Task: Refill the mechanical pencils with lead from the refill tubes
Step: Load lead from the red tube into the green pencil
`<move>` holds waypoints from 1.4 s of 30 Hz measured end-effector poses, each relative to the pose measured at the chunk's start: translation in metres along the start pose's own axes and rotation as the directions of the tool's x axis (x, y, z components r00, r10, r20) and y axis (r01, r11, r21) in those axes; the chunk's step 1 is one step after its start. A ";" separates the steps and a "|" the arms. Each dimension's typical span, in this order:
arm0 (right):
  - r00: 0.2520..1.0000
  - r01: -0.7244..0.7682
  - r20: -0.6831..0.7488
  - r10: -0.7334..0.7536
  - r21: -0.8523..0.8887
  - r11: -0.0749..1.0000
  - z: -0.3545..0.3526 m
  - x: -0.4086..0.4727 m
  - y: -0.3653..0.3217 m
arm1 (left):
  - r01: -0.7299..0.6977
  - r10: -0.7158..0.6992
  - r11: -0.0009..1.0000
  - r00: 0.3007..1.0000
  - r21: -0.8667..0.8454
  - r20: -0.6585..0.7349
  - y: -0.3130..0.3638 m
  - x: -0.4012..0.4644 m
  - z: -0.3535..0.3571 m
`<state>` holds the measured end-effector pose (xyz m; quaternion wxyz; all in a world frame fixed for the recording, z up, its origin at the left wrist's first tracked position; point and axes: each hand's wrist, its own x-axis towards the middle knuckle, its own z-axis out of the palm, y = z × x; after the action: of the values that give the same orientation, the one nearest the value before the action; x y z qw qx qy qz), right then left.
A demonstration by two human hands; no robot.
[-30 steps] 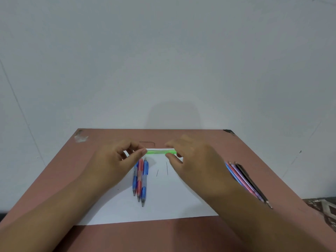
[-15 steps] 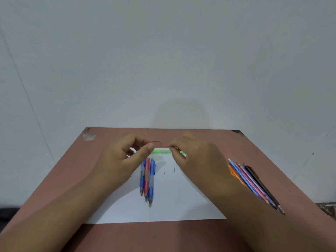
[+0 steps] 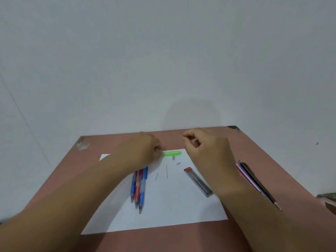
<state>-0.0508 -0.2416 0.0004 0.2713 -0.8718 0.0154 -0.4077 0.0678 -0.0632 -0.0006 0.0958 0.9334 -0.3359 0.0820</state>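
right hand (image 3: 205,150) now off green pencil (image 3: 172,153)

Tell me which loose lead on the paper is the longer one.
The right lead, nearer the green pencil. It runs nearly straight up the paper; the shorter left lead is slightly tilted, beside the bundled pencils.

On the white paper sheet (image 3: 163,211): 3 blue-and-red mechanical pencils (image 3: 138,188) at 9 o'clock, clear lead refill tube (image 3: 198,181) at 3, green pencil (image 3: 172,153) at 12.
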 end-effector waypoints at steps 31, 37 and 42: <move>0.964 -0.265 0.215 0.159 0.842 0.471 0.001 0.015 -0.084 | -0.154 0.050 0.981 0.793 -0.120 -0.607 -0.020 -0.057 -0.029; 0.982 -0.186 0.156 0.102 0.857 0.480 0.002 0.010 -0.079 | -0.189 0.099 0.979 0.780 -0.082 -0.618 -0.020 -0.059 -0.032; 0.997 -0.068 0.067 0.022 0.838 0.541 0.004 0.006 -0.077 | -0.193 0.101 0.978 0.776 -0.083 -0.623 -0.019 -0.059 -0.031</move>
<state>-0.0593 -0.1757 0.0396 0.6660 -0.6446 -0.1655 -0.3370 0.0323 -0.0055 0.0140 0.2595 0.8173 -0.3633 0.3642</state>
